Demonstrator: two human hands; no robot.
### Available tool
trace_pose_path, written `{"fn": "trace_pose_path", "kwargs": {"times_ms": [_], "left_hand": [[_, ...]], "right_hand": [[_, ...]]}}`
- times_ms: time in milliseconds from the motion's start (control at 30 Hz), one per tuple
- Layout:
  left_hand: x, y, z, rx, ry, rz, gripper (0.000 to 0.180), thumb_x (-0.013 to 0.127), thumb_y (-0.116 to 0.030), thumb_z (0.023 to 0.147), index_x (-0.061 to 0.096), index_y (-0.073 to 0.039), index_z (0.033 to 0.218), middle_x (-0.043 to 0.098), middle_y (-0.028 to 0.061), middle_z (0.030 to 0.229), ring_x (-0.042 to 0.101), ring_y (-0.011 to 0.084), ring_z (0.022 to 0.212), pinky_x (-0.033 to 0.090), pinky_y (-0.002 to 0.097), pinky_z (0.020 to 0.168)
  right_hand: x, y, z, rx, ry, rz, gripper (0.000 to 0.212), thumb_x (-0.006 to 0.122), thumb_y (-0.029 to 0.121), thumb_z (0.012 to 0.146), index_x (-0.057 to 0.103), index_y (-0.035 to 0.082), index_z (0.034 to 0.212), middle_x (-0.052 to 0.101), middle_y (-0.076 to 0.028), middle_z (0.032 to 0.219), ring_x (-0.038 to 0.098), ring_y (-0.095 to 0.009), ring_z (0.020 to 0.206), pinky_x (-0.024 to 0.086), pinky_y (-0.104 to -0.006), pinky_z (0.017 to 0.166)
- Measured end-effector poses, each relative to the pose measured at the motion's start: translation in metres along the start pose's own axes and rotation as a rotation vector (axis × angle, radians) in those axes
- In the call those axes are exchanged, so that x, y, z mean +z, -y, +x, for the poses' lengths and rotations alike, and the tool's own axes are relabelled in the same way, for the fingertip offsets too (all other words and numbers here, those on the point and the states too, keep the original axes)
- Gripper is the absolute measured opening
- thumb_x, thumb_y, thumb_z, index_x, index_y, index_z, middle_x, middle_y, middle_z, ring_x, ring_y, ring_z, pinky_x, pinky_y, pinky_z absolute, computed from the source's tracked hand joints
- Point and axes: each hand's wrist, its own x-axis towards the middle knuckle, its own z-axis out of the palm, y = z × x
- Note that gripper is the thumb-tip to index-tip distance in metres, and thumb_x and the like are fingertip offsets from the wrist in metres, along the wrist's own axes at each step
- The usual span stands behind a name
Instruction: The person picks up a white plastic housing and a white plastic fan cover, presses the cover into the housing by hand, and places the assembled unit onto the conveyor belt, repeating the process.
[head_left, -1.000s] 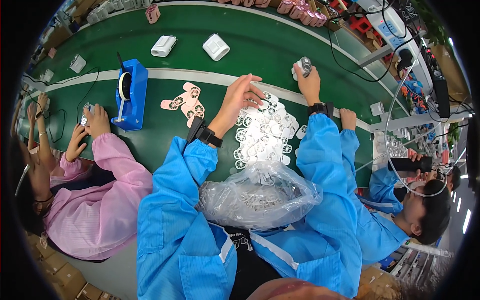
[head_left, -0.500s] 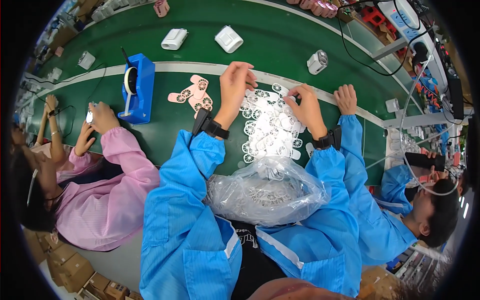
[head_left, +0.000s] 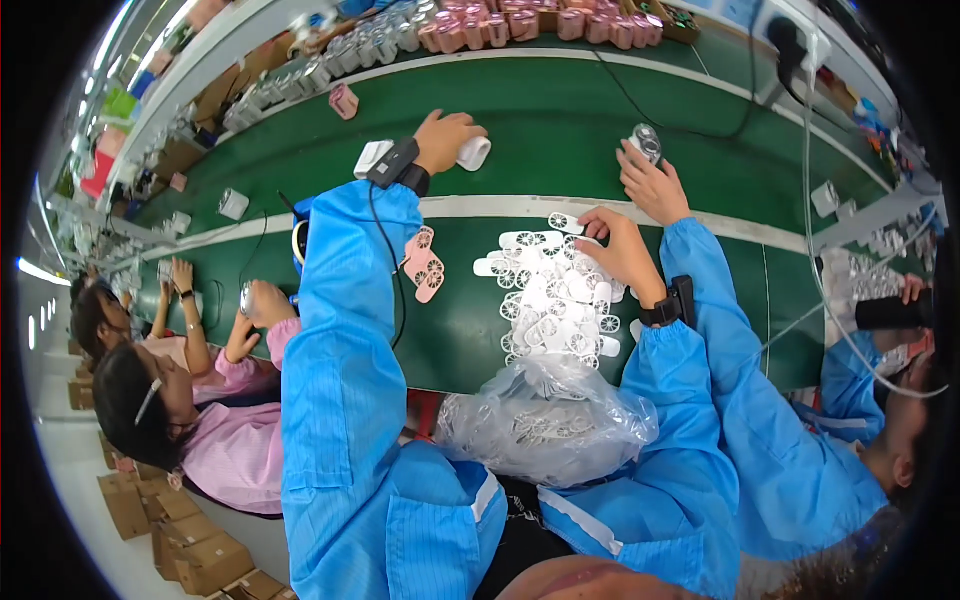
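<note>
My left hand reaches out over the far green strip, its fingers bent over a white plastic housing. The palm hides part of that housing, and the thumb is out of sight. Close to my left wrist stands a second white housing. My right hand hovers at the far right of a heap of flat white spoked pieces, thumb and forefinger apart and nothing seen between them. Between my arms, a clear plastic bag holds more spoked pieces. Several pink spoked pieces lie beside my left sleeve.
On the right, a co-worker's hand is at a white and silver device. People in pink sit at my left. A blue tape dispenser is mostly behind my sleeve. Cables hang at the right; pink housings line the back.
My left hand has moved from beside the white heap forward to the white housing. My right hand stays by the heap. The co-worker's hand has reached the device. The view has tilted up.
</note>
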Motion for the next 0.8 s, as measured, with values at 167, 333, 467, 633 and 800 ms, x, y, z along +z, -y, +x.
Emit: {"fn": "trace_pose_path", "kwargs": {"times_ms": [167,333,467,633,800], "left_hand": [[-0.023,0.007,0.007,-0.046,0.163,0.003,0.071,0.091,-0.011,0.068,0.064,-0.016,0.134,0.061,0.0109,0.137,0.057,0.0345,0.134,0.046,0.0487,0.111],[-0.017,-0.010,-0.001,-0.126,0.020,-0.430,0.060,0.092,-0.021,0.075,0.065,-0.008,0.127,0.069,0.0118,0.126,0.068,0.0314,0.115,0.054,0.0400,0.100],[0.000,-0.073,-0.031,-0.185,-0.330,-1.158,0.056,0.089,-0.028,0.084,0.063,-0.001,0.126,0.073,0.0099,0.117,0.072,0.0216,0.101,0.057,0.0343,0.089],[0.009,-0.171,-0.081,-0.136,-0.510,-1.393,0.058,0.087,-0.027,0.088,0.062,0.001,0.132,0.073,0.0094,0.116,0.070,0.0173,0.104,0.057,0.0338,0.090],[-0.005,-0.195,-0.098,0.053,-0.361,-1.163,0.062,0.089,-0.021,0.083,0.063,0.001,0.135,0.074,0.0143,0.117,0.073,0.0235,0.104,0.058,0.0362,0.091]], "right_hand": [[-0.003,-0.013,0.002,-0.072,0.006,-0.040,0.018,0.085,0.008,0.082,0.076,0.001,0.095,0.071,-0.006,0.086,0.060,-0.016,0.078,0.050,-0.0314,0.075],[-0.002,-0.022,0.005,-0.038,0.015,0.055,0.012,0.083,0.006,0.083,0.077,0.002,0.092,0.073,-0.006,0.087,0.061,-0.015,0.078,0.050,-0.0307,0.075],[-0.007,-0.013,0.000,0.015,0.060,0.238,0.014,0.082,0.006,0.086,0.076,0.000,0.097,0.073,-0.006,0.086,0.063,-0.013,0.078,0.050,-0.0296,0.076],[-0.010,0.011,-0.002,0.003,-0.212,0.421,0.016,0.079,0.004,0.090,0.074,-0.002,0.104,0.073,-0.006,0.094,0.065,-0.012,0.084,0.052,-0.0286,0.079],[0.001,0.047,-0.013,-0.184,-0.182,0.691,0.017,0.077,0.000,0.091,0.074,-0.003,0.107,0.072,-0.009,0.105,0.067,-0.014,0.091,0.054,-0.0305,0.081]]}}
